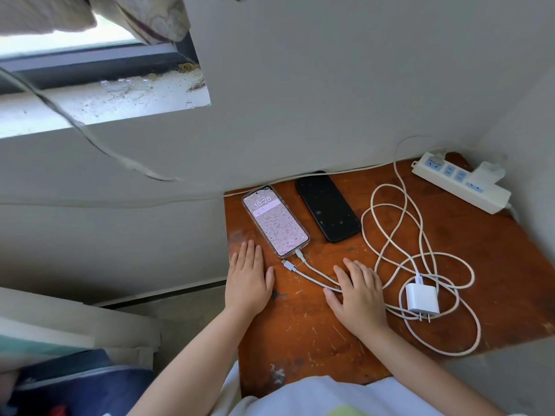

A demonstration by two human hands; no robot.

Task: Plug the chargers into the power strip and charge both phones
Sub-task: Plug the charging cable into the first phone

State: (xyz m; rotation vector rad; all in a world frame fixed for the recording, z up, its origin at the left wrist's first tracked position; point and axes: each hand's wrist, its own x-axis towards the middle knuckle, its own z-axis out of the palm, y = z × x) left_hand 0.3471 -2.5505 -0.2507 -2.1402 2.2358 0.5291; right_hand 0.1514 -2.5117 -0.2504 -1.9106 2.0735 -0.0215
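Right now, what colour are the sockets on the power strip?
Light blue sockets on a white power strip, clearest in the head view.

We see a scratched wooden tabletop [315, 331], lit phone [274, 220] at ten o'clock, dark phone [328, 206] beside it, power strip [459, 181] at two, loose charger [422, 298] and coiled cables [417, 235] at four.

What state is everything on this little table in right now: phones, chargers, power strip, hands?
Lit phone: screen on, cable plugged in.
Black phone: screen dark, no cable.
Loose cable end: unconnected.
White charger: unplugged, lying on table.
Power strip: one plug in.
Left hand: flat, empty.
Right hand: flat on cables.
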